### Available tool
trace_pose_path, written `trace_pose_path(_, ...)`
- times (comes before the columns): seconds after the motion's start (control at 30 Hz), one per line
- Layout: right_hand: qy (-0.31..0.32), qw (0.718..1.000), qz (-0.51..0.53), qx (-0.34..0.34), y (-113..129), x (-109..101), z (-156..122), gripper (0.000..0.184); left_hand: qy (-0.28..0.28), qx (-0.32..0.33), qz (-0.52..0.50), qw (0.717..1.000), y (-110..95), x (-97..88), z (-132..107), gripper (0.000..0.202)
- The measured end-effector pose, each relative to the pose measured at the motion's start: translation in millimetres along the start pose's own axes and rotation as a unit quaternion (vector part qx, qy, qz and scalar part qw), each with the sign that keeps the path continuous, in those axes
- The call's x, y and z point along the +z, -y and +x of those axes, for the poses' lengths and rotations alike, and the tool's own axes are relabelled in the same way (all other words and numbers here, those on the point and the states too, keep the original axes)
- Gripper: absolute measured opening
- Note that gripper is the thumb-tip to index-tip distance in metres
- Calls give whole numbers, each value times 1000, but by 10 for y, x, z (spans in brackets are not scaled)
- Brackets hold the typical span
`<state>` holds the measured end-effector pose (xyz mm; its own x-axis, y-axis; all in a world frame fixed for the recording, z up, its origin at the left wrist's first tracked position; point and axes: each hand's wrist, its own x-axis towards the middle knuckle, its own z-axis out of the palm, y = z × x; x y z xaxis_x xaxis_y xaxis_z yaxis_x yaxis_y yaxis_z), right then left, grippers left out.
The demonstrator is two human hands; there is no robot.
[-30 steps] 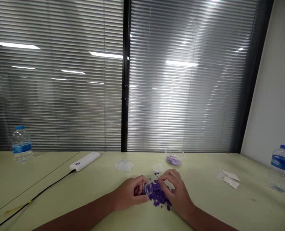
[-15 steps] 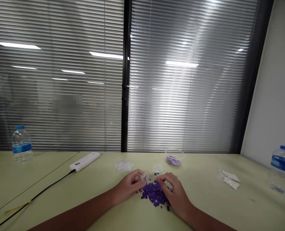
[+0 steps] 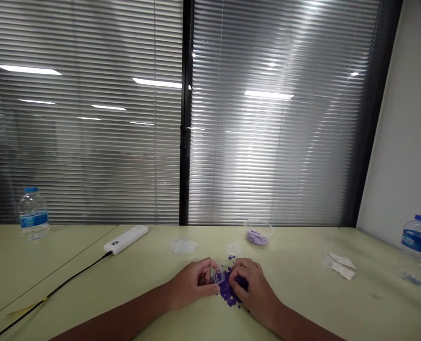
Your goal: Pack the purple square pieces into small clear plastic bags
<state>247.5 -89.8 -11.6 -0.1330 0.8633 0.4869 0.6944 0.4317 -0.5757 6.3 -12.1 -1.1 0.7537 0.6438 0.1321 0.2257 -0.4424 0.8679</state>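
Note:
My left hand (image 3: pixel 195 283) grips a small clear plastic cup (image 3: pixel 219 274) between thumb and fingertips. The cup is tilted, its opening turned toward the right. Right beside it lies a loose pile of small dark purple pieces (image 3: pixel 228 292) on the table. My right hand (image 3: pixel 252 286) rests over the right side of the pile, its thumb and fingers pressed together at the pieces. Whatever sits between those fingertips is hidden. A few stray purple bits (image 3: pixel 231 257) lie beyond the pile.
A clear round bowl (image 3: pixel 258 231) with pale purple pieces stands behind the pile. Clear plastic bags (image 3: pixel 183 245) lie at the back, and white packets (image 3: pixel 341 265) to the right. A white power bank (image 3: pixel 125 239) with a black cable (image 3: pixel 71 275) and water bottles (image 3: pixel 33 215) occupy the sides.
My left hand has turned the cup so its opening shows more. My right hand has moved down onto the pile, its fingers closing there.

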Motion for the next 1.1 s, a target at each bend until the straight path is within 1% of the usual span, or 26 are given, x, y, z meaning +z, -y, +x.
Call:
trace_pose_path(0.03,0,1000,1,-2,2,-2,-3,10,0,1,3,1000,-5,1,2,50)
trace_pose_path(0.07,4,1000,0,-6,4,-3,-7,12,1,2,4,1000,-10,1,3,50)
trace_pose_path(0.13,20,1000,-4,-12,4,0,-17,23,5,6,7,1000,-18,-1,3,48)
trace_pose_path(0.2,29,1000,-7,-9,-10,7,-22,27,6,8,10,1000,-26,-4,-2,47)
trace_pose_path(0.27,11,1000,-5,13,-53,13,-15,26,7,6,14,1000,-35,-7,-8,48)
trace_pose_path(0.33,-19,999,-9,47,-133,13,12,28,5,2,19,1000,-47,-9,-15,49)
trace_pose_path(0.37,-21,998,-14,59,-185,10,33,27,4,0,21,1000,-53,-9,-17,50)
trace_pose_path(0.43,-11,997,-31,73,-298,-4,84,28,1,-2,22,1000,-63,-9,-18,50)
trace_pose_path(0.5,11,997,-43,65,-404,-25,134,33,-1,-1,20,1000,-67,-9,-16,51)
trace_pose_path(0.63,58,995,-54,53,-513,-56,183,48,2,1,21,1000,-64,-14,-12,52)
trace_pose_path(0.73,101,992,-58,38,-495,-61,178,58,2,-1,25,1000,-63,-20,-15,53)
trace_pose_path(0.9,148,987,-58,12,-416,-69,183,71,-5,-1,29,1000,-56,-24,-22,54)
trace_pose_path(1.0,176,983,-58,-10,-376,-87,197,70,-4,-1,22,1000,-44,-24,-20,52)
trace_pose_path(1.1,171,983,-53,-29,-330,-127,195,65,0,-2,20,1000,-34,-26,-21,52)
